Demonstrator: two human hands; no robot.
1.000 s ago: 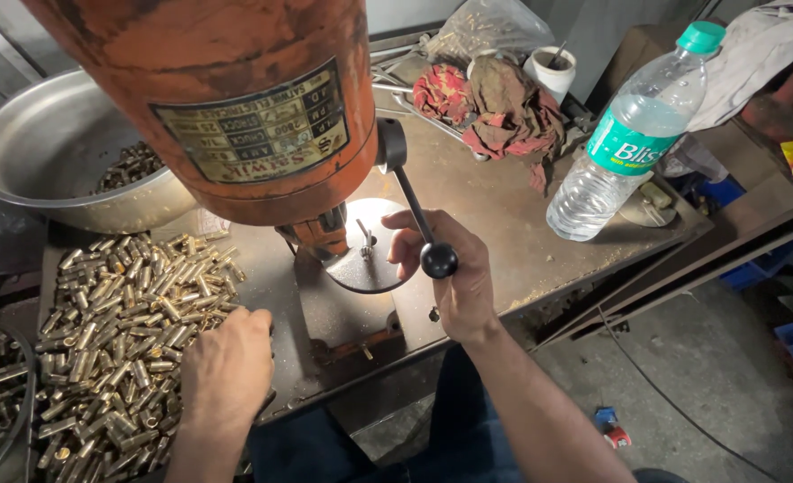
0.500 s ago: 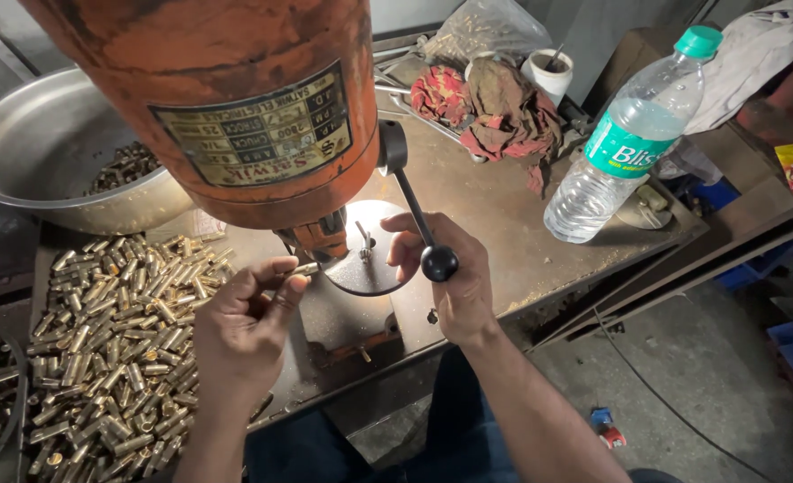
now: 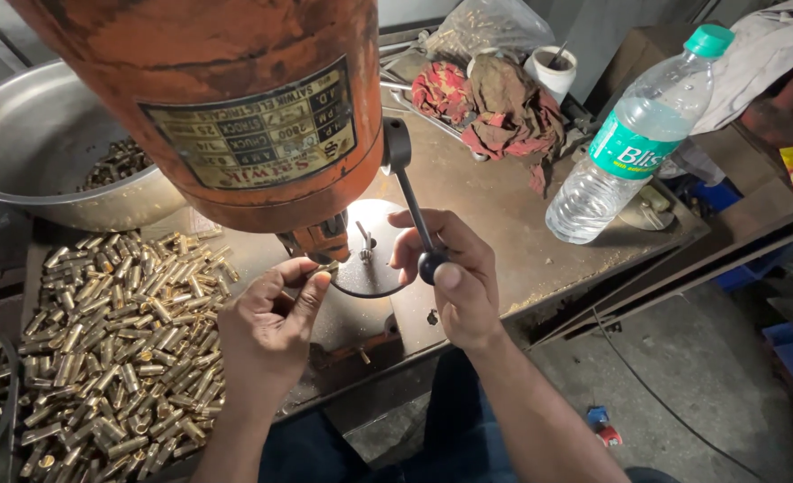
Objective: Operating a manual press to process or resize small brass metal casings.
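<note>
Nearest the camera, the left hand (image 3: 271, 326) pinches what looks like a small brass piece (image 3: 323, 267) beside the round table (image 3: 374, 264) under the orange drill (image 3: 236, 116); it is not yet seated. Right hand (image 3: 455, 277) wraps the lever knob (image 3: 432, 265). Beside the left hand lies the big heap of brass pieces (image 3: 115, 340). Farther off, a steel bowl (image 3: 30, 152) holds only a few, so most seems left.

A clear plastic water bottle (image 3: 633, 143) with a green cap stands on the worn metal workbench (image 3: 513, 233). Behind it lie crumpled red and brown rags (image 3: 495, 107), a white cup (image 3: 557, 70) and what may be a bag of parts (image 3: 490, 27). A black cable (image 3: 660, 398) trails across the concrete floor (image 3: 718, 367).
</note>
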